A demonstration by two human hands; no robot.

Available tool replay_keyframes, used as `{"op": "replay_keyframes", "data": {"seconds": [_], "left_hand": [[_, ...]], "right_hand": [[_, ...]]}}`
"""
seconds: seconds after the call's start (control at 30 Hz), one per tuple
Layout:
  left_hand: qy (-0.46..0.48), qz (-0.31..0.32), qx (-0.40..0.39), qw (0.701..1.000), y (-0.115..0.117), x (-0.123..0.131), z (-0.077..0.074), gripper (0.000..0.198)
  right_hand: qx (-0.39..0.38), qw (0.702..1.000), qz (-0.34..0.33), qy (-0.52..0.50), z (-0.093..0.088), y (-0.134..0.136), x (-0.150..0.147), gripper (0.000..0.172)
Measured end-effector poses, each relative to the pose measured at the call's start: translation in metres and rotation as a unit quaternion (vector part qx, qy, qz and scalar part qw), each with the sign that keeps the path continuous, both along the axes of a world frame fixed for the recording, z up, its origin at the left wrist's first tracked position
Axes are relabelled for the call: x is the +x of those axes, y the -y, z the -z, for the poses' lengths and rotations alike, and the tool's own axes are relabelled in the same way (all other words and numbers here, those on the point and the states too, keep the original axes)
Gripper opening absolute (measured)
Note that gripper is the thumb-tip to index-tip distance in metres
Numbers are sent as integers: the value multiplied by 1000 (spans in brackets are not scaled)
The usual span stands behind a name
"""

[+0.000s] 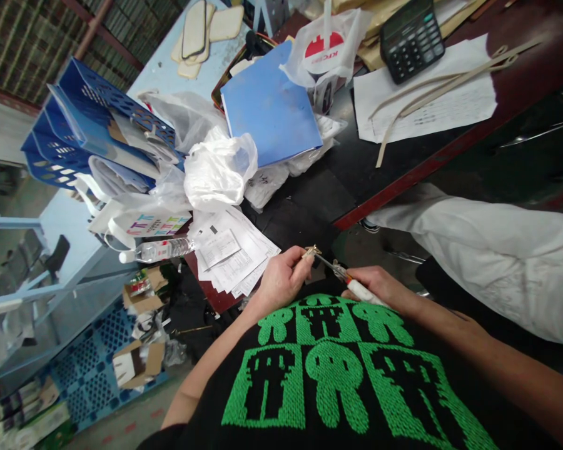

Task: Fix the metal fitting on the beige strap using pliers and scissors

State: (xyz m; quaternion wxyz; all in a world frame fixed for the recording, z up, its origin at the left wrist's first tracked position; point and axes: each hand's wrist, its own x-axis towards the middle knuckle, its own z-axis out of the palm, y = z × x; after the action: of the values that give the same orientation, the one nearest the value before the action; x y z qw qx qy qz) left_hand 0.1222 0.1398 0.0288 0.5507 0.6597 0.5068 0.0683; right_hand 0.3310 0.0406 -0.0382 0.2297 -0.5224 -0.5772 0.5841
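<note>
In the head view, the left hand [284, 278] is drawn into a pinch, thumb against fingers, with a small brass-coloured piece [312, 251] at its fingertips. The right hand [380, 284] is curled around the handle of a white-and-orange tool [362, 292], whose thin metal shaft points toward that piece; whether the two touch is too small to tell. Both hands are in front of the person's body, just beside the near edge of the worktop [304, 212].

At the far left of the worktop stands a blue file rack [87, 81], its slots holding folders and papers. Beside it, a paper bag [157, 224] with coloured figures leans over a clear bottle [162, 250], which lies on its side with its white cap on; its contents cannot be made out. A crumpled white plastic bag [220, 165] sits near the loose papers [237, 253], its filling hidden. A blue folder [272, 103] lies partly over a dark-rimmed container. Next to it, a KFC bag [326, 50] has something dark showing through its lower part. Beyond that, a calculator [411, 40] rests on a printed sheet.

Low on the left, an open cardboard box [126, 365] sits near a smaller box [143, 303] with a red-and-green item in it.
</note>
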Motion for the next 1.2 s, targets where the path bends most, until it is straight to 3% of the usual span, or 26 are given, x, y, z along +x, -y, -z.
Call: {"op": "replay_keyframes", "data": {"seconds": [0.1,0.33,0.5,0.67,0.93,1.2], "left_hand": [[-4,-9,-21,1000,1,-4,6,41],[-39,6,42,998,-4,-16,9,37],[-49,-14,52,997,-8,-25,15,36],[-56,-95,30,993,-8,-43,28,34],[54,-142,-44,987,4,-79,43,44],[51,-149,-75,985,-2,-104,45,40]], "right_hand": [[-9,1000,-14,17,0,-3,-3,37],[14,994,-36,107,6,-17,-16,37],[-4,996,-30,78,12,-29,-28,40],[-54,997,-36,28,27,-41,-48,37],[-108,988,-110,-10,44,-54,-81,42],[-155,972,-176,-29,46,-71,-98,45]]}}
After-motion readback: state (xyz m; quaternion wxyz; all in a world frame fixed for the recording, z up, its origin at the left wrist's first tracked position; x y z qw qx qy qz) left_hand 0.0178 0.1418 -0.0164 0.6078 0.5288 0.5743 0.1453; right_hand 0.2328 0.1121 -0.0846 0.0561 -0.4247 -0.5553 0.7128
